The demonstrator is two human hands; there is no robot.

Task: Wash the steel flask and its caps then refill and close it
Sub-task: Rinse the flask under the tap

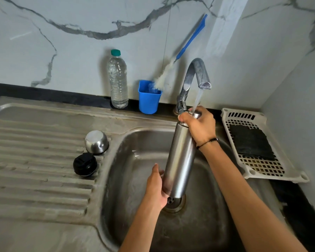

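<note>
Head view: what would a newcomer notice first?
The steel flask held tilted over the sink, right hand gripping its neck, left hand near its base, with the tap running into its open mouth. Next, the steel cap and black cap on the drainboard at left.

Both bare forearms reach forward from the bottom edge; the right hand (198, 124) is raised higher and farther out, its fingers curled round the neck of the steel flask (180, 157), thumb wrapping the near side; a dark cord circles that wrist; the left hand (155, 186) sits lower, fingers cupped round the flask's base, palm against its left side.
</note>
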